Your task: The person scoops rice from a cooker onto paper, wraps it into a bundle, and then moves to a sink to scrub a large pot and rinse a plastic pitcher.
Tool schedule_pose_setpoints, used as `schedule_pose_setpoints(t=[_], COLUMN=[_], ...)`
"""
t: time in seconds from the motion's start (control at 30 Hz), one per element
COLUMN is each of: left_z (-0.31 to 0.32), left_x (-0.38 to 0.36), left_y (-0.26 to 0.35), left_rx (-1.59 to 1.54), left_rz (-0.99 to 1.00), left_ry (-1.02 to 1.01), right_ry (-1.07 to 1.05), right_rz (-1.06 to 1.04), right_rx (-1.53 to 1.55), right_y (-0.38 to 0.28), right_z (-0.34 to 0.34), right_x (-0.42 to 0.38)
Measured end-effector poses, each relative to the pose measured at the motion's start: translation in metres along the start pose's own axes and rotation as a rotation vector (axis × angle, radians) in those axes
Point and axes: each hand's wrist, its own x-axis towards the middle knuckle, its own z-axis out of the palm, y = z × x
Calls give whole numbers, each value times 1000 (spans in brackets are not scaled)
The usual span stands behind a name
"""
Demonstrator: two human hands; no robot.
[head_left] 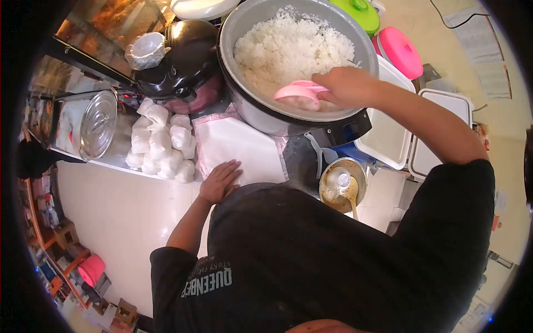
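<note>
My right hand [350, 87] grips a small pink plastic bowl [290, 93] by its edge, low in the near side of a large pot. Cooked white rice [294, 47] fills much of that grey-lined pot [229, 41], and some rice shows inside the bowl. With fingers stretched out flat, my left hand [220, 182] rests on the near left edge of a white paper sheet [239, 147] with a pink patterned border. Several white wrapped bundles [161, 141] are piled left of the paper.
A black lidded cooker [186, 61] stands left of the pot, with plastic-wrapped bowls [147, 51] on top. A glass lid [99, 125] is farther left. Near my right side are a metal pot [361, 180] with a wooden spoon [351, 195] and white-lidded tubs [388, 136].
</note>
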Motion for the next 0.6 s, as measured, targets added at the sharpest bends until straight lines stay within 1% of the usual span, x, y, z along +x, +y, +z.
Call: schedule_pose_setpoints(t=[0.07,0.17,0.27,0.3,0.33,0.4,0.43,0.47,0.5,0.53,0.57,0.6], left_z=[-1,3,4,5,3,-2,-3,4,6,6,-11,-2], left_x=[0,-1,0,0,0,3,2,-3,-6,-10,-20,-32], left_y=[-1,-2,-5,-10,-11,-17,-21,-30,-31,-28,-6,-8], left_rx=[1,15,-3,-8,-11,-18,-27,-6,56,22,216,224], left_rz=[-2,-5,4,19,32,82,98,118,118,135,90,56], left_ry=[-3,-19,-23,-20,-19,-55,-74,-86,-125,-82,-133,-123], right_ry=[61,69,299,315,337,161,291,440,468,486,474,518], right_rz=[-40,-179,-283,-222,-163,71,19,47,40,40,15,-6], right_rx=[3,61,532,638,746,1084,1265,1511,1614,1724,1900,2059], right_y=[17,47,66,59,49,12,-6,-41,-69,-95,-138,-164], right_z=[-3,-19,2,4,4,2,24,39,49,61,89,110], right_x=[-11,-23,-36,-44,-52,-83,-88,-92,-97,-101,-101,-100])
